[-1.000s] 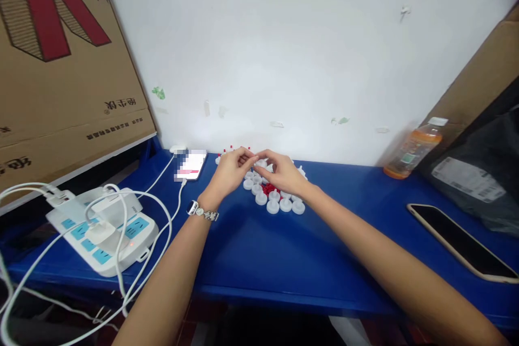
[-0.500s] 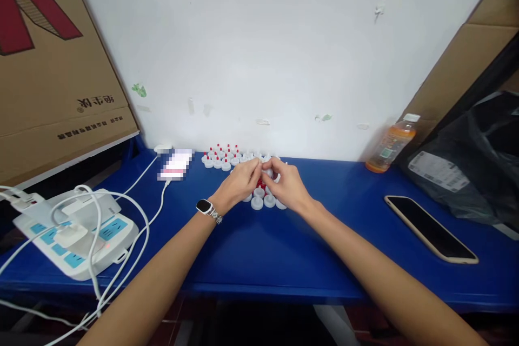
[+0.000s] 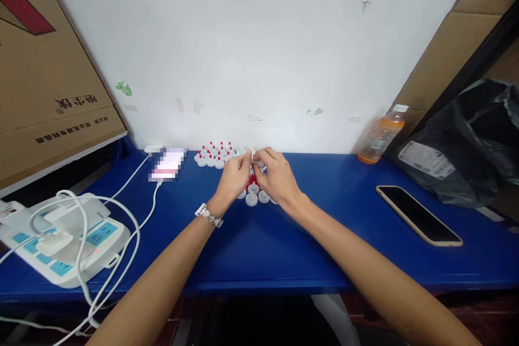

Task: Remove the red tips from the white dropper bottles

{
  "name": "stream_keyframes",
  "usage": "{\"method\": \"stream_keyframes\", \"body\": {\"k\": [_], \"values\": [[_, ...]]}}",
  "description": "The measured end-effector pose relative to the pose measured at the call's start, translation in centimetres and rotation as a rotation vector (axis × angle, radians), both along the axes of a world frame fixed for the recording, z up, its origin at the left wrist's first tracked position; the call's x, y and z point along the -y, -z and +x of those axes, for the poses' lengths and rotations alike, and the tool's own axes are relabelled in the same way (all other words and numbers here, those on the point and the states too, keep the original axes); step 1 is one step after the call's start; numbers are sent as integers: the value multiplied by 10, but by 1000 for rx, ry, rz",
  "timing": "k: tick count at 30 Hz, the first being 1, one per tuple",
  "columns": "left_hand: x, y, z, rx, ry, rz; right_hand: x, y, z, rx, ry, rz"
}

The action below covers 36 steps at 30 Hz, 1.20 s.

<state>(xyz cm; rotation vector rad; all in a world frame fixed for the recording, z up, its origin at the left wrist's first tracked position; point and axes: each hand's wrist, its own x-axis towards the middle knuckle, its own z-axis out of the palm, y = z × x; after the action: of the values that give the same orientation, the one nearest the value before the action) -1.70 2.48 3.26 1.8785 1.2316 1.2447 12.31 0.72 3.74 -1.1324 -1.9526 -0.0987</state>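
Observation:
My left hand point(image 3: 235, 174) is closed, thumb pressed against its curled fingers, above the middle of the blue table point(image 3: 308, 259). Fingertip to fingertip with it, my right hand point(image 3: 276, 174) is bent into a pinch. Whatever the fingers hold is small and mostly hidden; a bit of white shows between them. Below the hands lies a heap of small red tips point(image 3: 252, 179), partly covered. White nozzle caps point(image 3: 252, 199) without red tips sit just in front of it and others behind the hands. White nozzle caps with red tips point(image 3: 211, 160) stand grouped to the left.
To the left are a white power strip point(image 3: 97, 235) with looping cables and a lit, blurred-out phone point(image 3: 168, 163). A black-screened phone point(image 3: 419, 215), an orange drink bottle point(image 3: 383, 135) and a dark plastic bag point(image 3: 458, 140) are on the right. A cardboard box point(image 3: 48, 75) leans at far left.
The whole view has shifted, so things appear a little further left. My hands stay together at the fingertips; my left wrist has turned, and the watch face no longer shows.

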Motion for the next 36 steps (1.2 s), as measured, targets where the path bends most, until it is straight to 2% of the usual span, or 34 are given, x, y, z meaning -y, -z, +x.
{"method": "stream_keyframes", "body": {"k": [2, 4, 7, 10, 14, 15, 17, 21, 23, 26, 30, 36], "values": [[7, -5, -8, -249, 0, 187, 1, 1, 2, -93, -23, -60], [11, -7, -15, -421, 56, 296, 2, 3, 5, -170, -52, -113], [11, -5, -15, -474, 117, 350, 5, 5, 7, -212, -93, -148], [5, 0, -8, -303, 102, 285, 6, 4, 10, -149, -63, -108], [-5, -1, -12, 72, -46, 109, 1, 2, 23, -88, 52, -43], [-8, -2, -16, 97, -67, 87, -1, 2, 27, -99, 81, -50], [-12, 0, -25, -54, -58, 135, -6, 3, 33, -156, 112, -89], [-16, 9, -36, -561, 44, 287, -14, 7, 32, -271, 45, -124], [-16, 12, -39, -659, 48, 285, -16, 8, 29, -269, 48, -126], [-19, 10, -49, -626, 36, 258, -18, 7, 29, -260, 40, -184], [-26, 1, -76, -526, -26, 199, -20, -4, 22, -279, -84, -295], [-29, -6, -110, -512, -243, 156, -41, -21, -26, -104, -294, -376]]}}
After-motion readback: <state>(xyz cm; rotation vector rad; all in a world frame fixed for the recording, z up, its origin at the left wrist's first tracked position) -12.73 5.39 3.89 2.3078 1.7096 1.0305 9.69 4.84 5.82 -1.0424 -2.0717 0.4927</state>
